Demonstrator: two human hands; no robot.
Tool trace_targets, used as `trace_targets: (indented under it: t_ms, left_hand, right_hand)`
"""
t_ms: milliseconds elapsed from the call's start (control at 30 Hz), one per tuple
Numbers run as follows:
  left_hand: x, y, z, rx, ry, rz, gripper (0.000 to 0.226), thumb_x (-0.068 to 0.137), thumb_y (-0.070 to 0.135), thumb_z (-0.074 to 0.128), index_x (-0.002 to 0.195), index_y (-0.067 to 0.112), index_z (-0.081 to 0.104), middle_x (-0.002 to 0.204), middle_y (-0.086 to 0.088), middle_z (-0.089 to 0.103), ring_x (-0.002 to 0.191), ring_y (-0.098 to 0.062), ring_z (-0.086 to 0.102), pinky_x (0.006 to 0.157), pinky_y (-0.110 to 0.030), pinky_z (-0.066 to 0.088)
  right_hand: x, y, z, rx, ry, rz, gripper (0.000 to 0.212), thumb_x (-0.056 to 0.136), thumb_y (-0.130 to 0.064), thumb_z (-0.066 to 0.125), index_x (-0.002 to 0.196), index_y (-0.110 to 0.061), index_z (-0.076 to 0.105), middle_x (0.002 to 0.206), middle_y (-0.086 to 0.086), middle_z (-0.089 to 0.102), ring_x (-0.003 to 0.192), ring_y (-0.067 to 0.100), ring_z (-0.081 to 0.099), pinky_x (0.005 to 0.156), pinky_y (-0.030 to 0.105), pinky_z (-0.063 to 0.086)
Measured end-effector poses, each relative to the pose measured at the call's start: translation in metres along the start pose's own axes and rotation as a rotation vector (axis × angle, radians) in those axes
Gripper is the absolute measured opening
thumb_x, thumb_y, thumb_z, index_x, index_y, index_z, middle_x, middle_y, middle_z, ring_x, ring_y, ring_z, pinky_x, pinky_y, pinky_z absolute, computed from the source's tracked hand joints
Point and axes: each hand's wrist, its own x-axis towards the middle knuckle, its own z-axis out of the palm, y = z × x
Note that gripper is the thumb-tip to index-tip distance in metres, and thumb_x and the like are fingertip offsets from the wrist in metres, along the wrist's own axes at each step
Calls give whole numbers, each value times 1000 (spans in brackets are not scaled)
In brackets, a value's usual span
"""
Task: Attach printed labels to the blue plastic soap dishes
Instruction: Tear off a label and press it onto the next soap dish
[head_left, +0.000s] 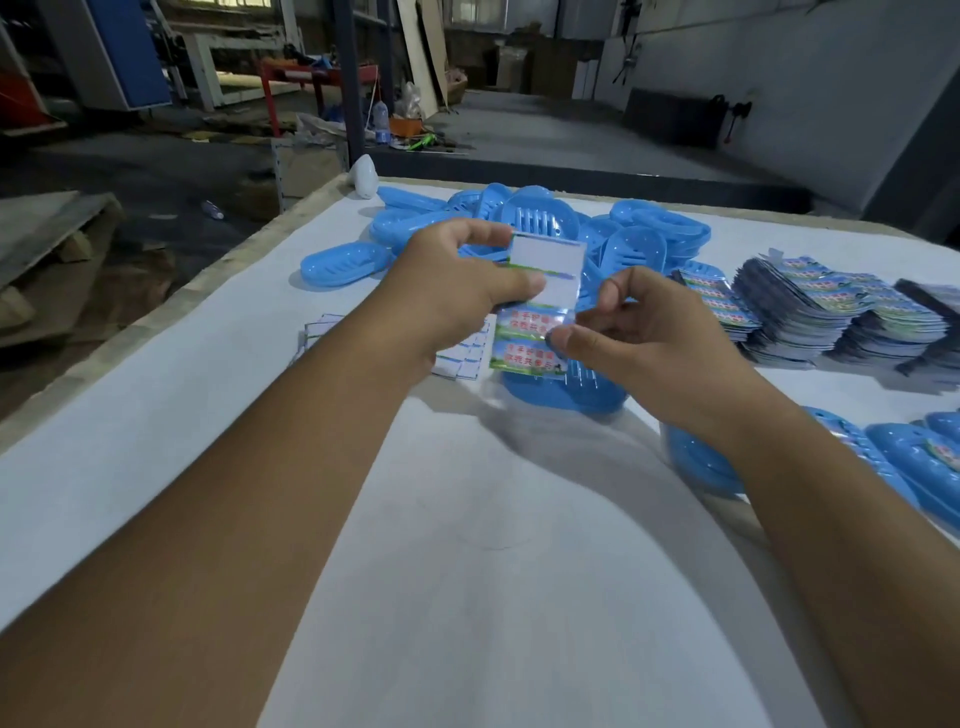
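My left hand (457, 291) grips a label sheet (540, 301) above the table; its upper part is bare white backing and two printed labels sit on the lower part. My right hand (639, 332) pinches the right edge of the upper printed label on that sheet. Under the sheet lies a blue soap dish (566, 389). A heap of unlabelled blue soap dishes (519, 223) fills the far middle of the table. Labelled blue dishes (904, 462) lie at the right edge.
Stacks of printed label sheets (831, 312) stand at the right. Used white backing sheets (467, 353) lie left of the near dish. The white-covered table (156, 395) drops off at its left edge to the workshop floor. A white object (363, 175) sits at the far corner.
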Motion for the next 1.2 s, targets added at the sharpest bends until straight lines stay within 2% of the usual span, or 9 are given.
trace_targets:
  t_ms: [100,267,433,600,733,833,933,1067,1200]
  left_hand:
    - [0,-1,5,-89,-69,-81,33,82,19,82,108,29,65,85,6,79,72,-6,74,66,-26,53]
    - [1,-5,1,26,-56,-85,42,79,20,85,115,31,66,93,2,78,78,-6,75,64,-24,49]
    - [-1,-7,4,151,-35,-46,45,78,25,85,117,35,65,91,5,76,73,-1,72,62,-23,46]
    - [0,-9,5,184,-23,-22,44,80,28,83,118,38,64,93,7,76,73,1,72,64,-26,47]
    - [0,-9,6,214,-33,-1,46,80,27,83,121,40,64,95,6,75,71,2,71,63,-26,47]
    - [0,-8,6,224,-42,15,47,80,27,83,121,41,63,89,8,76,72,1,69,66,-27,48]
    - [0,-9,7,200,-82,46,47,82,23,82,121,39,62,82,9,77,68,2,66,66,-26,46]
    - [-4,-12,13,155,-134,112,42,84,18,80,117,37,62,82,12,78,78,2,71,78,-26,51]
    - [-6,-13,18,152,-136,172,39,86,19,78,116,36,61,82,14,77,86,-2,72,84,-26,50]
  right_hand:
    - [0,-5,-3,21,17,29,35,88,-5,77,81,-17,45,74,3,76,76,17,76,64,27,61]
    - [-1,-6,-12,-79,131,42,35,91,-9,75,78,-19,44,79,19,73,68,15,70,65,37,60]
    - [0,-5,-12,-101,118,38,38,91,-9,75,76,-19,42,83,15,75,71,15,71,55,24,52]
    - [-1,-4,-10,-114,121,27,36,90,-8,76,74,-17,45,68,8,68,62,9,65,52,17,49]
    - [0,-5,-10,-134,104,59,34,88,-10,79,74,-16,48,69,15,70,60,14,62,57,25,54]
    - [0,-5,-7,-102,106,95,27,85,-13,82,77,-13,56,72,8,75,59,12,65,58,27,57]
    - [1,-3,-7,-240,183,84,21,81,-29,86,83,-17,68,83,-2,72,63,19,64,60,37,57]
    - [0,-3,-8,-229,175,33,16,84,-33,83,77,-19,78,59,-12,63,49,5,46,47,22,42]
    - [-4,-8,-6,-123,129,46,17,87,-34,78,76,-21,80,70,-7,76,57,6,57,47,17,43]
